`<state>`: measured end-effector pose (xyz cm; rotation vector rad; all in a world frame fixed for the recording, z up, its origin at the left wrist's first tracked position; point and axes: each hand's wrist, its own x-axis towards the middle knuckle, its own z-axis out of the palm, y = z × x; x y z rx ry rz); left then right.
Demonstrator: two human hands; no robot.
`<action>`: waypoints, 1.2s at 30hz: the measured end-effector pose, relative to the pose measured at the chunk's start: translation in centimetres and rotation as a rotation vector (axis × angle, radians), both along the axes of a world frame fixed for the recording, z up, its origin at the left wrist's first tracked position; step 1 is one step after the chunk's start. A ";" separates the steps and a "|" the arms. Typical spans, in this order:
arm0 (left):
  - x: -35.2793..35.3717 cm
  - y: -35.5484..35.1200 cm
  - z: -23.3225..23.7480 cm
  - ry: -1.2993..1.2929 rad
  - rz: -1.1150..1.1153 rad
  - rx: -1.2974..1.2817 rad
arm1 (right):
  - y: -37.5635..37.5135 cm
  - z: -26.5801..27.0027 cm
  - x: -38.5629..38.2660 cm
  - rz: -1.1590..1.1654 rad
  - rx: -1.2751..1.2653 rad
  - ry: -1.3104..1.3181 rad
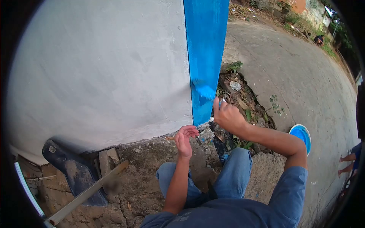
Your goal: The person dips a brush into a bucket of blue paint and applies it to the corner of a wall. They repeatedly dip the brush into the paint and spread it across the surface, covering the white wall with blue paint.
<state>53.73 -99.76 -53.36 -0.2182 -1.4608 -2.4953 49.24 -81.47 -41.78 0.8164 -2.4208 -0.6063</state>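
The right hand (pixel 230 117) is closed around one brush (pixel 205 92); its bristles lie against one blue strip (pixel 205 38), low beside the white wall (pixel 114 72). The left hand (pixel 184 141), half open, grasps nothing near the strip's foot. One bucket (pixel 299 125), containing blue paint (pixel 301 134), stands at right. One plank (pixel 89 192) lies lower left.

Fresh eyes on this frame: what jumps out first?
The bright blue strip down the edge of the pale wall, with a blue-coated brush in the right hand at its lower part. Next, the white-rimmed tub of blue paint, right of centre on the grey pavement.
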 end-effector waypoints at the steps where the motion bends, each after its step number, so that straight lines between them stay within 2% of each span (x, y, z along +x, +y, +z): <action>1: 0.1 -0.1 0.1 0.000 0.002 -0.001 | 0.0 -0.8 0.1 0.030 0.029 -0.039; 6: 0.5 -0.3 0.5 0.014 -0.007 0.011 | 0.1 -1.8 -1.2 0.069 0.062 -0.204; 8: 0.4 -0.3 0.5 0.019 -0.009 0.012 | 0.4 0.4 -2.6 0.087 -0.030 -0.076; 11: 0.3 -0.2 0.3 0.022 -0.014 0.020 | 0.3 6.9 -2.7 0.073 -0.031 -0.019; 14: 0.2 0.0 0.1 0.018 -0.023 0.034 | 0.8 11.3 -2.6 -0.029 -0.050 0.011; 17: 0.1 0.2 0.0 0.016 -0.026 0.047 | 1.4 15.1 -1.9 -0.083 -0.071 0.163; 20: 0.1 0.2 -0.1 0.008 -0.038 0.041 | 1.7 17.5 -1.1 -0.112 -0.171 0.273; 22: 0.1 0.0 -0.1 0.002 -0.051 0.028 | 1.4 17.9 -0.5 -0.028 -0.348 0.456; 23: 0.0 0.0 0.0 0.012 -0.050 0.042 | 1.2 17.7 -0.6 -0.031 -0.349 0.455; 25: 0.2 0.1 0.0 0.021 -0.057 0.060 | 1.0 16.8 -0.8 -0.134 -0.553 0.380; 26: 0.3 0.2 0.0 0.024 -0.044 0.053 | 0.9 16.1 -1.0 -0.137 -0.546 0.383; 28: 0.1 0.6 0.0 0.038 -0.023 0.057 | 0.7 13.9 -2.0 -0.284 -0.831 0.139; 29: 0.0 0.7 -0.1 0.027 -0.035 0.041 | 0.6 12.4 -3.0 -0.275 -0.829 0.143; 31: 0.0 0.6 -0.2 0.021 -0.044 0.017 | 0.1 10.3 -4.4 -0.174 -1.238 -0.041; 32: 0.0 0.6 -0.2 0.020 -0.049 0.004 | -0.3 10.0 -4.3 -0.171 -1.244 -0.039; 34: -0.1 0.4 0.0 0.021 -0.053 -0.013 | -2.0 10.2 -3.4 -0.049 -1.694 -0.619; 36: 0.1 0.2 0.2 0.036 -0.032 0.015 | -2.7 10.1 -3.1 -0.017 -1.745 -0.587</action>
